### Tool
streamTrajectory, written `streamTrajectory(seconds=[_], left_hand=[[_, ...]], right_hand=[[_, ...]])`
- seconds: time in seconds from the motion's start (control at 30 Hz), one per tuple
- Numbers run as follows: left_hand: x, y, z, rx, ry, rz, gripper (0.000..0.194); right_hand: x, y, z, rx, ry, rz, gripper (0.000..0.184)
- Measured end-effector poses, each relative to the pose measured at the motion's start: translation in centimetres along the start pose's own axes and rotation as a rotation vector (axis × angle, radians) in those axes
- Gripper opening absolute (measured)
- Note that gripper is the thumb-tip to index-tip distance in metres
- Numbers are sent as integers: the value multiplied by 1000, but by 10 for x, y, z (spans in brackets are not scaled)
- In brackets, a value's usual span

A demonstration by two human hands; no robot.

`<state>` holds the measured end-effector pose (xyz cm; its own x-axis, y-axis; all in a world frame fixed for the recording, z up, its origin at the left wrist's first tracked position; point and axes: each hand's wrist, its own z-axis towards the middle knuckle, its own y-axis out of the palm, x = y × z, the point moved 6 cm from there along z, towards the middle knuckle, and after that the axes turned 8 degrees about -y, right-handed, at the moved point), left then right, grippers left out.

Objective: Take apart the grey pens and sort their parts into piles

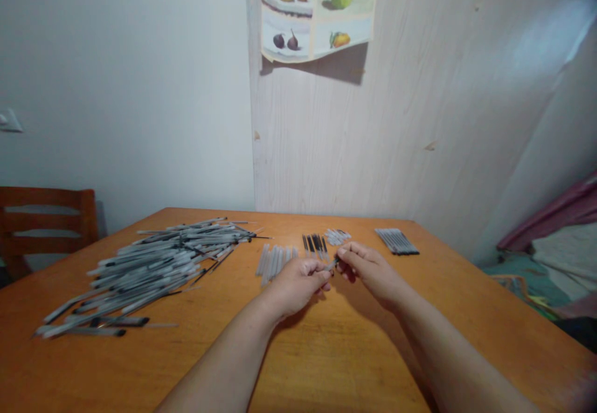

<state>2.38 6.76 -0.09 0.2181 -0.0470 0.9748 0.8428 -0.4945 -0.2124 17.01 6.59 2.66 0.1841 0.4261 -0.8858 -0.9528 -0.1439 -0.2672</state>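
My left hand [302, 281] is closed around a translucent pen barrel [331, 266], most of it hidden inside the fingers. At the barrel's far end, my right hand [366, 269] pinches a small dark pen part [336, 259]; whether it is a tip or a refill I cannot make out. Just beyond my left hand lies a row of clear empty tubes [273, 259]. Several black-ended refills [314, 242] are laid side by side behind the hands. A small heap of clear caps [337, 236] sits next to them.
A large loose pile of pens [158, 270] covers the left of the wooden table [326, 363]. Towards the back right lies a neat row of pens [396, 241]. A wooden chair [46, 221] stands at the left, and fruit pictures [319, 18] hang on the wall.
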Motion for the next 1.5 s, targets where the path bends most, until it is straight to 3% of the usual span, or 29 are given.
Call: streamTrajectory(seconds=[0.17,0.5,0.77,0.87,1.03,1.23,1.5], left_hand=[[-1,0,-1,-25,-19,-20,30],[-6,3,2,-23,9,18,22],[-7,3,2,-30,27,78,22],[-1,4,0,-42,34,77,24],[-1,4,-1,-39,9,39,26],[-3,2,0,-35,-21,-4,33],[-2,4,-1,-35,6,22,27]], right_hand=[[-1,4,-1,-23,15,52,30],[2,3,-1,-21,-20,-250,43],[1,12,1,-123,-29,-188,58],[0,6,1,-60,-19,-217,61],[-4,-2,0,1,-41,-198,56],[-3,1,-1,-60,-16,-84,37],[-5,2,-2,-23,-50,-253,43]])
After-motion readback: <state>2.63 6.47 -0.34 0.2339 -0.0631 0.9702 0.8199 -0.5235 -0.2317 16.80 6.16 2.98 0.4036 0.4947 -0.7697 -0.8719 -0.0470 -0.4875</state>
